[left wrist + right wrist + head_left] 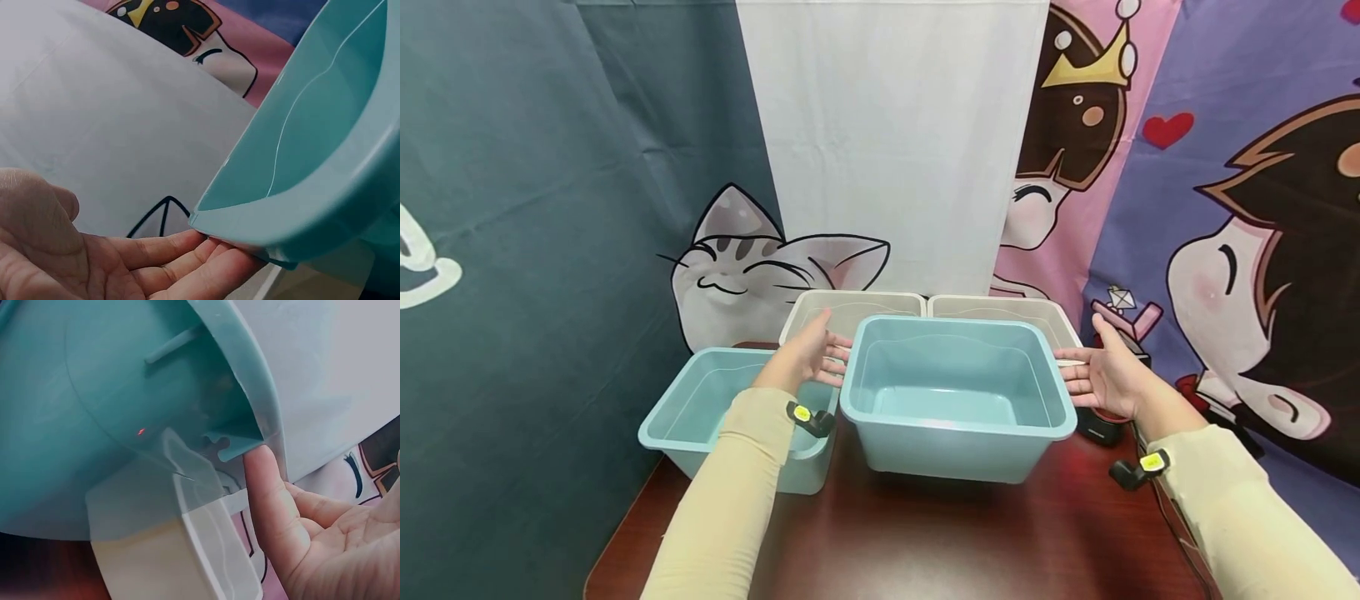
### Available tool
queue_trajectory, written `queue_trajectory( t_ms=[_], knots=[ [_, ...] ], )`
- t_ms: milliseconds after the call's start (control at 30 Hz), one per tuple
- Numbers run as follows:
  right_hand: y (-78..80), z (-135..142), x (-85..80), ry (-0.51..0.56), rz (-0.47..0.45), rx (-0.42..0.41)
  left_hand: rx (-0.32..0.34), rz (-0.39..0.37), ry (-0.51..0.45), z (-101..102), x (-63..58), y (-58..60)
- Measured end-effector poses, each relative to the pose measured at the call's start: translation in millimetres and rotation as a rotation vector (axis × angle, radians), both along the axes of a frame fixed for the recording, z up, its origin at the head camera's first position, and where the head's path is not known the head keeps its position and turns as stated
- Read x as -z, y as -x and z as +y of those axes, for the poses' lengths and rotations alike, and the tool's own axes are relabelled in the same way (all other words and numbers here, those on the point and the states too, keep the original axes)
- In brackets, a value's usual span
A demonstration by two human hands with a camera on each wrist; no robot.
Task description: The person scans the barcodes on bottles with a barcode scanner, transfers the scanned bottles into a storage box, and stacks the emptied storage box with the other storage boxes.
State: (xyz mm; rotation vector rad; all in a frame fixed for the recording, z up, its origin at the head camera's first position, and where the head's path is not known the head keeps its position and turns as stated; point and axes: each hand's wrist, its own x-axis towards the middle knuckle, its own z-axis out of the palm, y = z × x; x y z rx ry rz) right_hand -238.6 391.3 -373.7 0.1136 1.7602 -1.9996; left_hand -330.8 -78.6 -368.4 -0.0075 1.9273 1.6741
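A light blue plastic bin [951,450] hangs a little above the table, its inside bare. At its left end my left hand [808,354] has the palm turned up, and its straight fingertips support the underside of the rim [300,231] in the left wrist view. My right hand [1116,379] is at the opposite end. In the right wrist view a straight fingertip [261,464] touches beneath the rim there. Both thumbs stand away from the bin, not wrapped over it.
Another blue bin [662,445] stands at the left, partly behind my left arm. Two off-white bins [865,305] [1000,307] sit side by side at the back, before a hanging cloth [895,150]. A black device [1100,427] and a cable [1180,533] lie on the right of the brown table [925,542].
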Motion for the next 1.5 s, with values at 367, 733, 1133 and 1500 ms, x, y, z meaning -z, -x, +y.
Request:
queue_trajectory(
  t_ms=[367, 733, 1133, 1500],
  knots=[
    [0.5, -10, -22.4, 0.037, 0.050, 0.004, -0.025, 0.035, 0.039, -7, -27.8, -0.6],
    [1.8, -25, -39.1, 0.084, 0.053, 0.035, -0.033, 0.089, 0.154, -11, -61.5, 0.3],
    [11.1, -54, -51.4, 0.112, 0.060, 0.001, -0.043, 0.108, 0.322, -29, -88.3, 7.2],
    [21.3, -90, -56.5, 0.142, 0.078, -0.014, -0.058, 0.102, 0.470, -47, -113.9, 8.7]
  ],
)
